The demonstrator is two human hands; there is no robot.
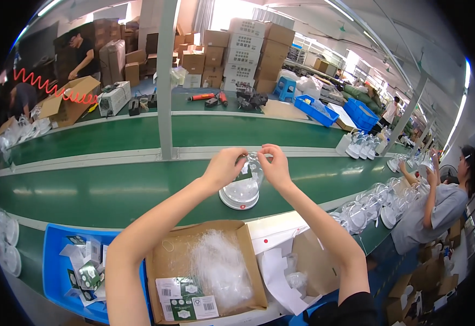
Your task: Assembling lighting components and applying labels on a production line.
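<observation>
A clear dome with a round white base [241, 191] stands upright on the green belt in front of me. A small dark green tag [243, 173] hangs against its upper side. My left hand [228, 165] is at the left of the dome's top, thumb and fingertips pinched together. Opposite it, my right hand [275, 165] pinches at the right of the top. Whatever thin thing lies between the fingertips is too small to make out. Below my forearms, a cardboard tray [175, 239] holds a heap of clear thin plastic strands [221, 271] and green and white printed cards [186, 299].
A blue bin [50, 261] with folded cards is at the lower left, an open carton [316, 261] with white paper at the lower right. More clear domes [357, 214] line the right; a co-worker [433, 206] handles one there. A metal post [165, 81] rises beyond the belt.
</observation>
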